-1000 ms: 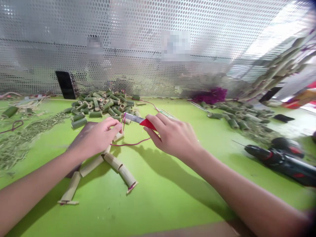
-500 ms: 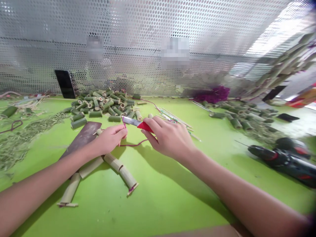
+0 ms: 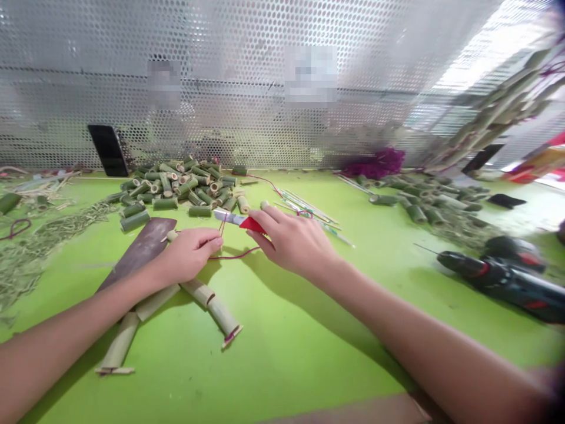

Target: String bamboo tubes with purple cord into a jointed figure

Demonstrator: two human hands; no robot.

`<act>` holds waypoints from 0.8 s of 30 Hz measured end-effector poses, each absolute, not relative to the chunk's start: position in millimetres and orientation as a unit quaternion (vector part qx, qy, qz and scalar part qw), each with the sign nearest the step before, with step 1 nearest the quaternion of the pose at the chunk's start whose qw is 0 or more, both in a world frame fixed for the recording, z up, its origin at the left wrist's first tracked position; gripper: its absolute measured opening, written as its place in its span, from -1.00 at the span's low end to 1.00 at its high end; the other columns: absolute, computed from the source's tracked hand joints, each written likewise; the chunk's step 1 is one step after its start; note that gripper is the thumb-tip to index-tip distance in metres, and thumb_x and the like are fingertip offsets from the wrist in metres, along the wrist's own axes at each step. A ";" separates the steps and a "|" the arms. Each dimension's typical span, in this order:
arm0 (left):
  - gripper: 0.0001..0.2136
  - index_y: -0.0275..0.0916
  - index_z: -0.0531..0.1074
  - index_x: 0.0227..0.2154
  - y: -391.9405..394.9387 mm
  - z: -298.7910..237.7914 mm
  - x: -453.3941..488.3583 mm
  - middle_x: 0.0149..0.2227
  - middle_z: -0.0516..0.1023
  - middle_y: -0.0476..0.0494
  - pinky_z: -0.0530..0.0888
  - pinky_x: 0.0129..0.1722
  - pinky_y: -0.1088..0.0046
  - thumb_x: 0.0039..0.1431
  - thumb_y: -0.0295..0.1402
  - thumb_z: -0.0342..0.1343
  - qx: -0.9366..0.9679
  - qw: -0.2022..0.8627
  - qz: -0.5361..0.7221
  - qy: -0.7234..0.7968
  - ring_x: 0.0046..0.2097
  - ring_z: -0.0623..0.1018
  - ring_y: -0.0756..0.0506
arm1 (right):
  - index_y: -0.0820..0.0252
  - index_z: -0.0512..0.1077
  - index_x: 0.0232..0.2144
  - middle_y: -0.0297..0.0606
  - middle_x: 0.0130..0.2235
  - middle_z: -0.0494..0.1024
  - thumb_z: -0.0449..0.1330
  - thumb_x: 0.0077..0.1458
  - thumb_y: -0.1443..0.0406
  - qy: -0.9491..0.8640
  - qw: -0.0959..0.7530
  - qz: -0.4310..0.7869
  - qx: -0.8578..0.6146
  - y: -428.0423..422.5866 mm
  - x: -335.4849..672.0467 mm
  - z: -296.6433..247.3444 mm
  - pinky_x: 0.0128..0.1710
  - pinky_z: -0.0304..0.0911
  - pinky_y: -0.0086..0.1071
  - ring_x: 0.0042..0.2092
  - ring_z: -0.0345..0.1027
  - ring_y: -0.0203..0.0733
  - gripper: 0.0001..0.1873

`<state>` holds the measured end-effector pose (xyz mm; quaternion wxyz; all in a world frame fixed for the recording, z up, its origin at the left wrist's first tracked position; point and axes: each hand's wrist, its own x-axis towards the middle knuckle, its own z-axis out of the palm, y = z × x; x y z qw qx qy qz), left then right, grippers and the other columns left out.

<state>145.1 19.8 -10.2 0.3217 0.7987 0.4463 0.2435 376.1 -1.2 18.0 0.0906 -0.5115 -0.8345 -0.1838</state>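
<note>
My right hand (image 3: 293, 238) grips the red handle of a utility knife (image 3: 251, 224), its blade pointing left. A thin purple string (image 3: 238, 255) rises from the closed fingers of my left hand (image 3: 192, 253) to the blade, and another stretch of it runs to below my right hand. Beneath my left hand and forearm lies a figure of strung bamboo pieces (image 3: 223, 315), with short crosspieces at the ends of its two lower limbs. Part of that figure is hidden by my arm. A flat dark brown slab (image 3: 140, 252) lies under my left wrist.
Cut bamboo tubes (image 3: 176, 185) are piled at the back, near a leaning black phone (image 3: 108, 150). A cordless drill (image 3: 498, 277) lies at right, its thin bit pointing left. Thin sticks (image 3: 309, 206) lie behind my right hand; shavings (image 3: 57, 235) spread at left. A perforated metal panel (image 3: 247, 129) stands behind.
The string now crosses farther along the blade, nearer the handle, instead of at its tip. Both hands stay close together, and the whole view has shifted slightly.
</note>
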 end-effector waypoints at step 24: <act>-0.61 -0.19 0.42 -0.53 -1.3 2.8 138.5 0.13 0.51 -0.14 0.44 0.05 0.18 0.40 -0.18 -0.05 0.840 0.262 0.253 0.403 0.06 0.53 -0.23 | 0.12 0.39 -0.24 -0.30 -0.38 0.43 0.03 0.28 0.06 -0.597 0.359 0.132 -0.706 61.1 496.5 27.3 -0.53 0.16 -0.40 -0.50 0.26 -0.27 -0.70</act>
